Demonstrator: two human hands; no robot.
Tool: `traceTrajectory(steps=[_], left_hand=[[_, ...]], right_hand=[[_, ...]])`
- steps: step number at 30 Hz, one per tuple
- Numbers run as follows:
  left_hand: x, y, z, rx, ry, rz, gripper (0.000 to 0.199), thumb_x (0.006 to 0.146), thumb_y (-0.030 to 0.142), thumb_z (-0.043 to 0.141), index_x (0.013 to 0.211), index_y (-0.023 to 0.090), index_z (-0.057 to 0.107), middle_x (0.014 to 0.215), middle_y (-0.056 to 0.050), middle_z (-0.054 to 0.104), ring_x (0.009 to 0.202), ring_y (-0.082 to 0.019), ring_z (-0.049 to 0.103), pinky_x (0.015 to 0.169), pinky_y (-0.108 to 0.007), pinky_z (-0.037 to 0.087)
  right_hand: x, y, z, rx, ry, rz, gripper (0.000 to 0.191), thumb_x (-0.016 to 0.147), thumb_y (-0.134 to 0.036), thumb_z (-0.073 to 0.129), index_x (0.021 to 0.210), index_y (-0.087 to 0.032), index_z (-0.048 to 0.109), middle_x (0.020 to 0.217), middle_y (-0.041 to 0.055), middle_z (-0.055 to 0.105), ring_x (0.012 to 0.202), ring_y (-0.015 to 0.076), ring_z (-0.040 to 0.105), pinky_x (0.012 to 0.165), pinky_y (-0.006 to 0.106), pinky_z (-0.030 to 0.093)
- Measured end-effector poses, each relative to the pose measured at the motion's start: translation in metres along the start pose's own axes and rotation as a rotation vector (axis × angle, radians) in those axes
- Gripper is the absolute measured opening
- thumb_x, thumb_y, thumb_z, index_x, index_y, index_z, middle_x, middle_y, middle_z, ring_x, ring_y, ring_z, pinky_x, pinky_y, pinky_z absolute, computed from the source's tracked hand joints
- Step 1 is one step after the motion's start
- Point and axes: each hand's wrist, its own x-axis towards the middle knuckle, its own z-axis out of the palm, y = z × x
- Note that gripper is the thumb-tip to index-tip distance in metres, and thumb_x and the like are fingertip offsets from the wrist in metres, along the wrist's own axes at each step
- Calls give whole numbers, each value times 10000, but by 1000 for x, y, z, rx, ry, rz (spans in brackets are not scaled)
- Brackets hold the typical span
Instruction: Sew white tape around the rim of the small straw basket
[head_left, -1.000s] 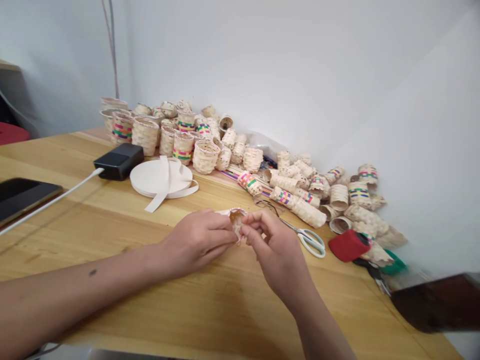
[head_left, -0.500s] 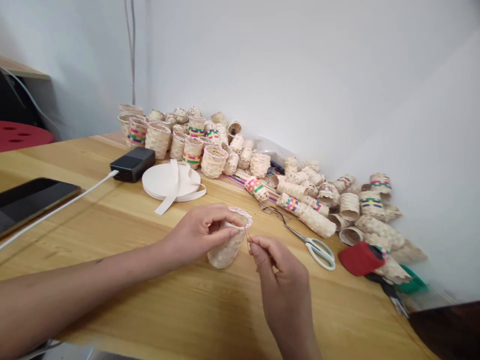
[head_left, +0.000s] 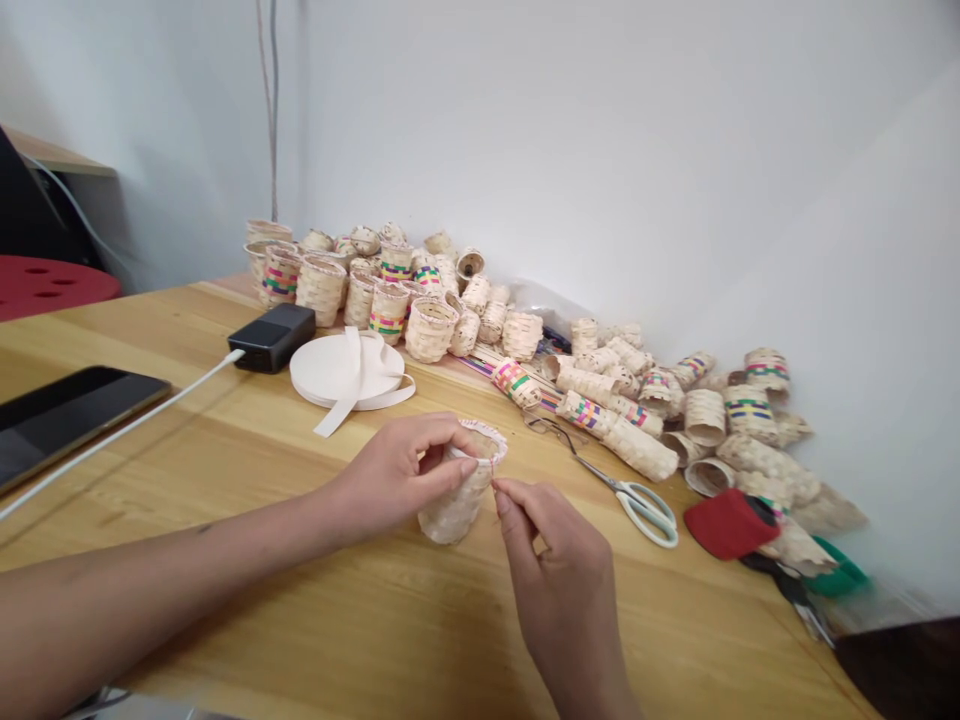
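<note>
A small pale woven basket (head_left: 454, 508) stands slightly tilted on the wooden table, its rim bound with a white band and reddish stitches. My left hand (head_left: 409, 465) pinches that rim from the left, thumb outside and fingers over the top. Close against the rim's right side, my right hand (head_left: 551, 555) has thumb and forefinger pressed together on a thin reddish thread (head_left: 493, 474). Whether a needle is also between those fingertips I cannot make out.
A roll of white ribbon (head_left: 349, 372), a black power bank (head_left: 271, 338) and a phone (head_left: 79, 415) lie left. Many woven baskets (head_left: 431, 330) line the wall. Scissors (head_left: 646, 512), glasses (head_left: 551, 428) and a red object (head_left: 731, 524) lie right.
My right hand has shifted slightly left, its fingertips now closer to the basket's rim, with less thread showing. My left hand keeps its hold. The whole view has moved a little.
</note>
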Motion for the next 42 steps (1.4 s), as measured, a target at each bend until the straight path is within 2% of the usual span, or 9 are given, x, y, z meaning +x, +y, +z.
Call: traceTrajectory(steps=[9,15,18,24,27,29,35,39,42], left_hand=[[-2,0,-2,51,7,47,140,842,197,542,795,161,668,727,-6,635,626,-115,540,558,-205,394],[-7,-2,5,248,76,358,123,885,143,550,801,139,641,761,-31,646,716,-135,569,663,-236,426],[-12,-3,10,336,99,449,126,904,131,531,827,133,630,796,-52,657,746,-152,581,689,-256,437],[-13,-2,10,438,130,547,138,918,129,516,851,142,636,807,-53,662,713,-150,563,644,-265,409],[-11,-2,8,481,136,598,163,935,151,496,846,144,632,798,-48,665,688,-150,540,624,-275,389],[-10,-1,8,490,129,614,181,947,162,480,846,142,629,795,-46,664,680,-151,528,616,-277,381],[-10,-6,11,490,121,658,194,960,155,452,867,143,622,803,-43,658,684,-146,521,621,-275,367],[-10,-11,12,552,61,686,212,972,160,425,891,138,620,797,-39,653,715,-156,537,637,-281,376],[-11,-12,13,613,-15,693,264,994,177,374,900,142,617,780,-30,641,698,-152,521,631,-282,366]], right_hand=[[1,-3,0,-31,-8,-7,225,917,-181,455,861,-198,672,711,9,626,631,143,556,593,258,389],[-4,-7,1,-139,0,7,231,899,-182,450,748,-195,626,623,-1,548,571,146,503,540,268,324],[-6,-9,5,-132,30,29,236,903,-194,444,743,-196,618,621,-1,549,565,149,499,536,270,317],[-5,-5,9,203,23,267,161,898,-269,506,869,-220,656,758,5,671,663,158,602,616,252,432],[-4,0,10,382,-1,428,152,869,-303,565,990,-219,604,739,-6,678,656,163,627,592,247,460],[-5,3,12,427,10,463,179,856,-309,585,1007,-218,554,709,-17,667,650,166,630,590,250,463],[-4,12,9,392,-9,357,187,889,-345,555,1027,-219,555,747,-16,667,682,156,631,640,255,482],[2,17,-9,84,29,105,152,919,-293,526,986,-225,644,910,28,681,843,178,624,740,282,464],[6,15,-19,-95,-29,-33,143,924,-222,525,892,-221,664,862,36,665,836,198,595,764,308,434]])
